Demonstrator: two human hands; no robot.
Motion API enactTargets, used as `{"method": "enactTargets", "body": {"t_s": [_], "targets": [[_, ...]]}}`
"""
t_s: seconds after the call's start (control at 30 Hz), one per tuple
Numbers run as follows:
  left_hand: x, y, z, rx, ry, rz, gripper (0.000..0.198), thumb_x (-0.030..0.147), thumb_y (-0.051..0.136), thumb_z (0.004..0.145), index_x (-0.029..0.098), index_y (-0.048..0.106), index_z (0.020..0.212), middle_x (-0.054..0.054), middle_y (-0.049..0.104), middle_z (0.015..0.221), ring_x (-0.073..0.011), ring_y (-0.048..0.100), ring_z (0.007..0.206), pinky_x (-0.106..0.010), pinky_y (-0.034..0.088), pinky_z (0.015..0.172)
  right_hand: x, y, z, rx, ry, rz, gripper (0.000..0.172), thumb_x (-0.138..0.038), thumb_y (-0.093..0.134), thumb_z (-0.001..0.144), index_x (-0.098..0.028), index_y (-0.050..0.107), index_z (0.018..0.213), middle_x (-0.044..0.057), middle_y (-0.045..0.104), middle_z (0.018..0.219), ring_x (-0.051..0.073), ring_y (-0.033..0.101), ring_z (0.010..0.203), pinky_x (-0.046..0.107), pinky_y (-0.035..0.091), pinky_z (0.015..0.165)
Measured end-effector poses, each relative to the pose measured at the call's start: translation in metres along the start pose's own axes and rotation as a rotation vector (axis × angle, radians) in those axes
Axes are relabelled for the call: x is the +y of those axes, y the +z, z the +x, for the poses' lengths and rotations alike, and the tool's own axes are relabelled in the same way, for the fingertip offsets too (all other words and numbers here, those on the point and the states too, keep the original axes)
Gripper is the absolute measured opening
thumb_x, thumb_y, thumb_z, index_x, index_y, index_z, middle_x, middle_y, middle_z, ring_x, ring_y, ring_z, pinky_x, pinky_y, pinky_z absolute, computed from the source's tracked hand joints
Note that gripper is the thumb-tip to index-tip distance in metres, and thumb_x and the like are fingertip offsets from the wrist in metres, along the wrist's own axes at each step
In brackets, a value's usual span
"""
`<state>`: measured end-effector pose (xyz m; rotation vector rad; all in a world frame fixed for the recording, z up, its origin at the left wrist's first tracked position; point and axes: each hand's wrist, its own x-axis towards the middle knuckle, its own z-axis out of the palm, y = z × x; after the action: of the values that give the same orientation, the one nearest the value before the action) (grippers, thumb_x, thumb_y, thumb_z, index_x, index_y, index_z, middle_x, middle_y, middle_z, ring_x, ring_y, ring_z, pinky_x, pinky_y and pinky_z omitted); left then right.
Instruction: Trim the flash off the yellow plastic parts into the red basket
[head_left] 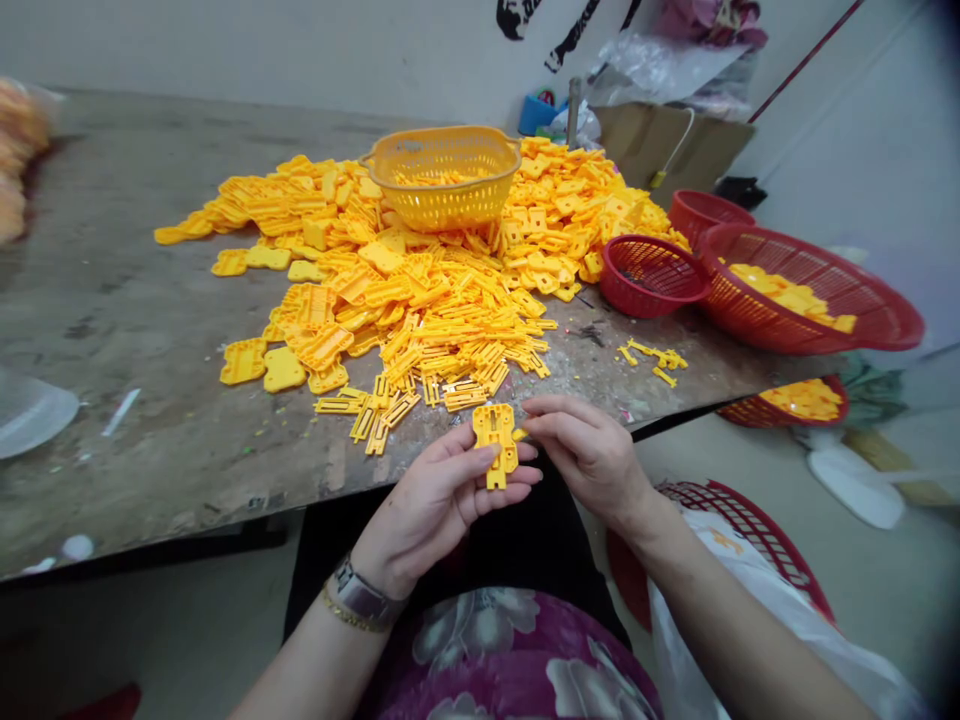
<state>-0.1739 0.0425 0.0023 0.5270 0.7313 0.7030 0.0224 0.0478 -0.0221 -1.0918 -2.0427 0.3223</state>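
My left hand [442, 475] is closed on a yellow plastic part [495, 440], its thumb pressing on the front and the fingers behind. The part is a notched plate with a narrow slotted strip lying along its middle. Close by on the right, my right hand [589, 450] pinches a small yellow piece [519, 434] between thumb and fingertips, at the plate's right edge. Whether this piece touches the plate I cannot tell. Just beyond both hands, several slotted yellow strips [382, 410] lie loose at the front of a large heap of yellow parts [360, 290].
A yellow basket [442, 205] sits on the heap. At the right stand a small red basket [652, 300] with dark bits and a large red basket [810, 320] holding yellow parts. Small yellow pieces [660, 355] lie nearby. Below right is a white plastic bag [750, 580].
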Motion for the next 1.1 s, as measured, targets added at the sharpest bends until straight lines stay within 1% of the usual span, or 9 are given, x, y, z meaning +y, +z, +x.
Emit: {"method": "enactTargets", "body": {"t_s": [0.3,0.47,0.57,0.63,0.7,0.77,0.9,1.0,1.1], "targets": [[-0.001,0.003,-0.002,-0.004,0.027,-0.008,0.027,0.017,0.056,0.086,0.014,0.059,0.113,-0.012,0.071,0.102,-0.0205,0.070,0.087,-0.027,0.056,0.078,-0.007,0.009,-0.001,0.059,0.073,0.167,0.017,-0.013,0.054,0.087,-0.025,0.064,0.094,0.005,0.066,0.104,0.016,0.063,0.098,0.033,0.052,0.085],[-0.002,0.004,-0.002,0.006,0.074,0.029,0.028,0.019,0.058,0.086,0.016,0.059,0.114,-0.010,0.071,0.101,-0.0189,0.070,0.086,-0.027,0.056,0.079,-0.011,0.011,-0.001,0.058,0.181,0.304,0.019,-0.014,0.055,0.086,-0.025,0.066,0.096,0.004,0.067,0.105,0.018,0.062,0.101,0.035,0.050,0.089],[-0.004,0.003,-0.002,0.032,0.107,0.066,0.029,0.020,0.059,0.086,0.017,0.059,0.115,-0.010,0.071,0.103,-0.0186,0.070,0.086,-0.027,0.056,0.078,-0.011,0.012,-0.002,0.022,0.312,0.426,0.021,-0.016,0.055,0.086,-0.024,0.065,0.103,0.004,0.067,0.107,0.018,0.063,0.102,0.035,0.049,0.091],[-0.006,0.003,-0.001,0.047,0.142,0.115,0.030,0.021,0.059,0.085,0.018,0.059,0.115,-0.010,0.070,0.105,-0.0189,0.069,0.088,-0.028,0.056,0.079,-0.012,0.012,-0.001,0.004,0.449,0.537,0.022,-0.020,0.057,0.086,-0.023,0.063,0.107,0.004,0.068,0.106,0.017,0.064,0.096,0.032,0.052,0.086],[-0.008,0.002,-0.001,0.045,0.176,0.163,0.030,0.022,0.060,0.085,0.018,0.059,0.115,-0.009,0.068,0.110,-0.0193,0.068,0.092,-0.028,0.055,0.081,-0.014,0.011,0.001,0.003,0.578,0.645,0.020,-0.027,0.057,0.086,-0.021,0.062,0.105,0.003,0.068,0.096,0.015,0.065,0.086,0.029,0.054,0.078],[-0.010,0.001,0.000,0.034,0.191,0.199,0.029,0.024,0.060,0.086,0.020,0.059,0.115,-0.009,0.067,0.113,-0.0192,0.067,0.095,-0.028,0.054,0.082,-0.016,0.010,0.004,0.004,0.658,0.709,0.019,-0.031,0.057,0.086,-0.020,0.062,0.100,0.001,0.067,0.086,0.013,0.065,0.075,0.026,0.054,0.071],[-0.012,0.002,-0.001,0.030,0.201,0.242,0.027,0.025,0.059,0.087,0.019,0.058,0.113,-0.008,0.067,0.111,-0.0183,0.067,0.094,-0.029,0.054,0.084,-0.018,0.008,0.009,-0.030,0.713,0.753,0.015,-0.032,0.063,0.081,-0.018,0.062,0.087,-0.001,0.065,0.076,0.011,0.062,0.067,0.023,0.052,0.063],[-0.013,0.003,-0.003,0.028,0.204,0.257,0.027,0.025,0.059,0.087,0.018,0.058,0.113,-0.008,0.067,0.109,-0.0179,0.067,0.093,-0.029,0.054,0.083,-0.017,0.008,0.011,-0.050,0.735,0.803,0.017,-0.033,0.067,0.076,-0.018,0.062,0.084,-0.002,0.065,0.070,0.011,0.062,0.064,0.023,0.052,0.059],[-0.015,0.003,-0.003,0.058,0.187,0.251,0.028,0.027,0.059,0.086,0.018,0.057,0.113,-0.007,0.067,0.107,-0.0170,0.068,0.090,-0.029,0.055,0.082,-0.014,0.007,0.011,-0.012,0.737,0.778,0.019,-0.033,0.070,0.073,-0.018,0.063,0.083,-0.002,0.064,0.068,0.011,0.061,0.061,0.024,0.051,0.057]]}}
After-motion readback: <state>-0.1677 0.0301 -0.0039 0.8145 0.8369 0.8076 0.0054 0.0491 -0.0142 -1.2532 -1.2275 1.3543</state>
